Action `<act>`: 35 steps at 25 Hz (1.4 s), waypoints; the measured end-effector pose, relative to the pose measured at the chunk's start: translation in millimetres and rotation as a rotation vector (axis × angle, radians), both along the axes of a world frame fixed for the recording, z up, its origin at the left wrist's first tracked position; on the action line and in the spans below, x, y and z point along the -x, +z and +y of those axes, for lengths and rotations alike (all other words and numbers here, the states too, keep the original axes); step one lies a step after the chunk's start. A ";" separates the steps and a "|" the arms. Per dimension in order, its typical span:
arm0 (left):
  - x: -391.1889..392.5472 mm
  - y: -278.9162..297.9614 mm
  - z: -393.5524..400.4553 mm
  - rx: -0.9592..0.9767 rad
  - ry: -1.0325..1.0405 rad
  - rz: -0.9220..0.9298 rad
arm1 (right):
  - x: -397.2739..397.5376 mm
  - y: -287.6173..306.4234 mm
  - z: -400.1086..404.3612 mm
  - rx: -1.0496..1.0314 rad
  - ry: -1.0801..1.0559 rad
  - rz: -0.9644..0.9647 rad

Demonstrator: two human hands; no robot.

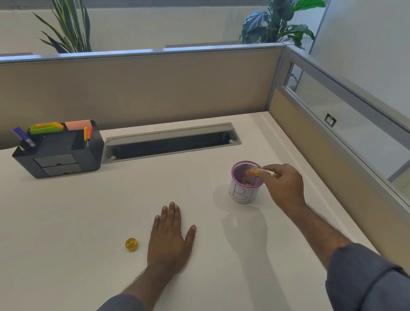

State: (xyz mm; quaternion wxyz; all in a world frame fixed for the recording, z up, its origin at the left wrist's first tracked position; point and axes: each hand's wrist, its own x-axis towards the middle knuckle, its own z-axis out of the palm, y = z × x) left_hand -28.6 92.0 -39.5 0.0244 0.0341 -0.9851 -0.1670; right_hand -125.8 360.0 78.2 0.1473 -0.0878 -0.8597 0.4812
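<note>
On the white cubicle desk [78,222] we are resting our left hand [169,240] flat, fingers straight, while our right hand [283,184] is pinching a small clear packet (yellowish contents) [259,172] over the purple-rimmed mesh cup [244,191], ideally lowering it inside before releasing.

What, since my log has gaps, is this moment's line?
right hand: pinches clear item over purple cup | left hand: flat on desk | yellow object: untouched
</note>
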 end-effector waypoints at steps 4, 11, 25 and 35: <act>0.5 1.2 0.4 0.001 0.003 0.000 | 5.0 -1.2 4.5 0.004 0.002 -0.014; 0.1 0.5 -0.4 -0.003 -0.001 -0.003 | 12.2 4.4 7.1 -0.016 0.047 -0.028; 0.5 -0.2 0.1 -0.002 -0.009 -0.005 | 15.2 14.3 -0.3 -0.349 0.275 -0.075; 7.1 10.8 -20.1 -0.109 -0.025 0.021 | -1.4 20.4 -20.5 0.127 0.178 -0.067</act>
